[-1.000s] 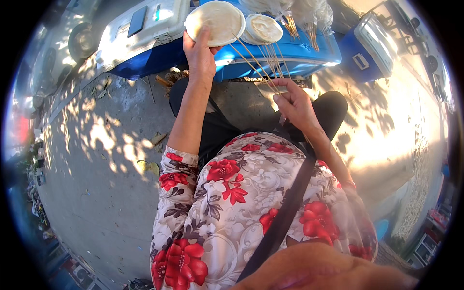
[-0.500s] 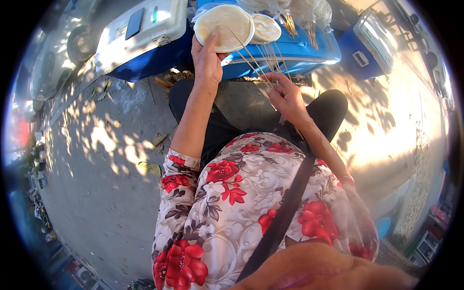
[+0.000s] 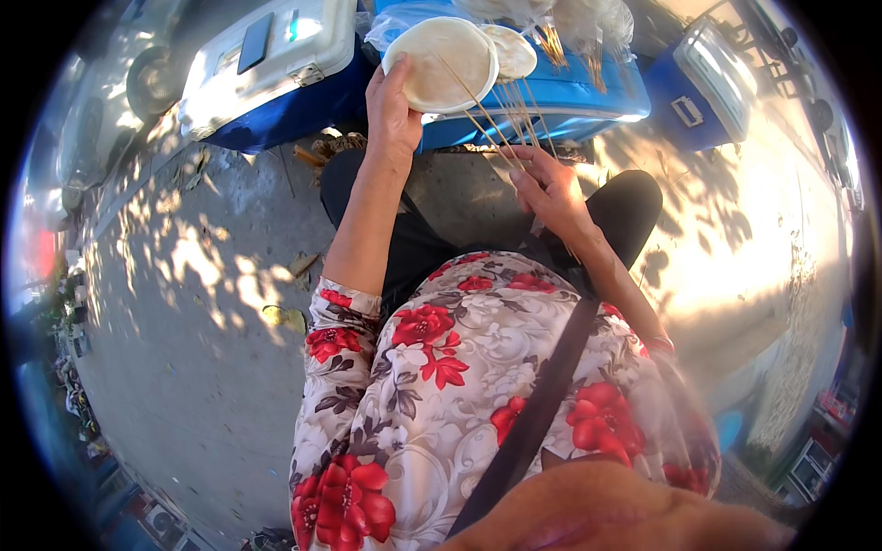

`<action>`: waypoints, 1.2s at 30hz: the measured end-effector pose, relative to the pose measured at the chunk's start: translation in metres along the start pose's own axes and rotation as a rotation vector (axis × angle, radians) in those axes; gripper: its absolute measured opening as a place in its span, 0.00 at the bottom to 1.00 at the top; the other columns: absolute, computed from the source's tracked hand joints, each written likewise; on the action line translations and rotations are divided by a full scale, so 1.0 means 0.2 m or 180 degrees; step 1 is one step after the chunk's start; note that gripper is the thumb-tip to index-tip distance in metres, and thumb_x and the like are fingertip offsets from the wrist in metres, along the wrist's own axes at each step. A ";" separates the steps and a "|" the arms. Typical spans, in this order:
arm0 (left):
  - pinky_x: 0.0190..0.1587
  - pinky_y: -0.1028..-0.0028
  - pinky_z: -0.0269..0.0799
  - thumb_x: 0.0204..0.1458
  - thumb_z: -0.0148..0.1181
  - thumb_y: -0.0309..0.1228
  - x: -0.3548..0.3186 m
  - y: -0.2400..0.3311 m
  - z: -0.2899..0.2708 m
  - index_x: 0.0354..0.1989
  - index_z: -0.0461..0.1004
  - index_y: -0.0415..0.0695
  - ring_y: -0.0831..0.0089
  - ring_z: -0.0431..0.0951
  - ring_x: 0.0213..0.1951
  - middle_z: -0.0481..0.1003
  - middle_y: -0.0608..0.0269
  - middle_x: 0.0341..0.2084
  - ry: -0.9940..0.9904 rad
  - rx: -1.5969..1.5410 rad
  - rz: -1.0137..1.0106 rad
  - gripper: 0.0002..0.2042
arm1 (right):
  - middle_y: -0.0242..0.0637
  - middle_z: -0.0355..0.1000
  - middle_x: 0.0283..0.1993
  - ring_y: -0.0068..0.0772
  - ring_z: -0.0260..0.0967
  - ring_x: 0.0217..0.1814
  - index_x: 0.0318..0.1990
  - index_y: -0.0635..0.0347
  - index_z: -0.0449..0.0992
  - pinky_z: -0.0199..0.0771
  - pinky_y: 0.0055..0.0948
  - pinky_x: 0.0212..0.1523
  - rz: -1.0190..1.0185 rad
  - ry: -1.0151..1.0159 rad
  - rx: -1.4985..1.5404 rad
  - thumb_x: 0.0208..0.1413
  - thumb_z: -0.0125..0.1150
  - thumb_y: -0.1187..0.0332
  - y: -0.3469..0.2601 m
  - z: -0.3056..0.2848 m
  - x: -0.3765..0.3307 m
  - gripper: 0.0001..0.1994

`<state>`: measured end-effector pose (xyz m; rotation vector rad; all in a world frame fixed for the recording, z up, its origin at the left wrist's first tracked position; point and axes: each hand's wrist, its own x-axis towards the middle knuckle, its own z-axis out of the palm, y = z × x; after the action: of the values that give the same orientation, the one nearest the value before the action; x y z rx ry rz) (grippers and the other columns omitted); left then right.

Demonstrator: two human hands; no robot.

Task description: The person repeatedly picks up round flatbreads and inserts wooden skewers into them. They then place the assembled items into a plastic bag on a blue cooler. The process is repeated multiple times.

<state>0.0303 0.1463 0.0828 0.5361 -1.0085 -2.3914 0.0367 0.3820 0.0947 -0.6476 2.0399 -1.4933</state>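
Observation:
My left hand (image 3: 393, 112) grips the near left edge of a round, pale flat dough disc (image 3: 443, 60), thumb on top, held up in front of me. My right hand (image 3: 551, 191) is closed around several thin wooden skewers (image 3: 489, 119); their upper ends fan out toward the disc. One skewer tip lies over the disc's face, but whether it pierces it I cannot tell. Just beyond, a second pale disc (image 3: 511, 53) rests on the blue cooler (image 3: 588, 103), with skewer sticks below it.
Plastic bags (image 3: 588, 26) with bundled skewers sit on the blue cooler. To the left stands a white-lidded blue cooler (image 3: 276, 115) with a phone (image 3: 255, 44) on its lid. Another blue cooler (image 3: 707, 87) stands at the right. Dry leaves (image 3: 285, 318) lie on the concrete.
My left hand has shifted the disc slightly right and toward me, and its thumb now sits nearer the disc's edge. The right hand with the skewers has barely moved.

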 end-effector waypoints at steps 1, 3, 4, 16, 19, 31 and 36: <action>0.53 0.63 0.67 0.54 0.53 0.29 -0.01 -0.01 0.01 0.53 0.62 0.37 0.65 0.70 0.49 0.69 0.57 0.47 0.0029 0.0037 0.0129 0.18 | 0.29 0.64 0.15 0.17 0.56 0.18 0.49 0.61 0.70 0.59 0.22 0.22 0.0066 0.0019 -0.0007 0.55 0.53 0.71 0.00 -0.01 -0.02 0.14; 0.52 0.65 0.67 0.55 0.52 0.29 -0.02 -0.02 0.01 0.52 0.62 0.37 0.65 0.70 0.49 0.69 0.57 0.47 0.0106 0.0021 0.0131 0.18 | 0.32 0.63 0.16 0.18 0.57 0.18 0.48 0.61 0.71 0.59 0.22 0.21 -0.0116 0.0037 -0.0271 0.54 0.53 0.71 0.07 -0.03 -0.03 0.14; 0.52 0.65 0.68 0.55 0.52 0.29 -0.03 -0.03 0.01 0.52 0.63 0.37 0.66 0.70 0.49 0.69 0.57 0.47 0.0139 0.0006 0.0122 0.17 | 0.33 0.63 0.16 0.18 0.57 0.17 0.48 0.61 0.71 0.59 0.22 0.21 -0.0199 0.0054 -0.0409 0.54 0.53 0.72 0.09 -0.03 -0.03 0.13; 0.51 0.68 0.69 0.56 0.52 0.31 -0.12 -0.08 0.09 0.52 0.64 0.40 0.69 0.71 0.49 0.70 0.60 0.47 0.0068 0.0094 0.0174 0.17 | 0.37 0.67 0.21 0.19 0.60 0.21 0.50 0.63 0.70 0.62 0.23 0.25 -0.0357 0.0140 -0.0375 0.55 0.51 0.72 0.01 -0.01 -0.02 0.15; 0.52 0.68 0.67 0.56 0.52 0.31 -0.13 -0.09 0.10 0.53 0.64 0.40 0.70 0.70 0.50 0.70 0.61 0.47 0.0006 0.0138 0.0269 0.17 | 0.36 0.68 0.23 0.19 0.59 0.22 0.51 0.64 0.70 0.63 0.23 0.26 -0.0342 0.0113 -0.0196 0.56 0.50 0.72 0.02 0.00 0.00 0.15; 0.51 0.69 0.68 0.56 0.53 0.32 -0.20 -0.17 0.13 0.53 0.63 0.42 0.71 0.70 0.49 0.69 0.63 0.47 -0.0085 0.0220 0.0108 0.17 | 0.27 0.64 0.21 0.12 0.55 0.22 0.48 0.64 0.71 0.60 0.19 0.24 -0.0560 0.0196 -0.0397 0.56 0.48 0.71 0.07 0.01 0.09 0.14; 0.49 0.69 0.70 0.55 0.54 0.31 -0.19 -0.16 0.14 0.53 0.63 0.42 0.70 0.71 0.48 0.69 0.62 0.47 -0.0081 0.0271 0.0010 0.18 | 0.31 0.63 0.18 0.17 0.57 0.20 0.44 0.65 0.71 0.61 0.22 0.23 -0.0672 0.0262 -0.0191 0.56 0.49 0.69 0.08 0.02 0.13 0.11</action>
<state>0.0383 0.2025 0.0832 0.5352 -1.1255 -2.3666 0.0191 0.3667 0.0747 -0.8617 2.1402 -1.6051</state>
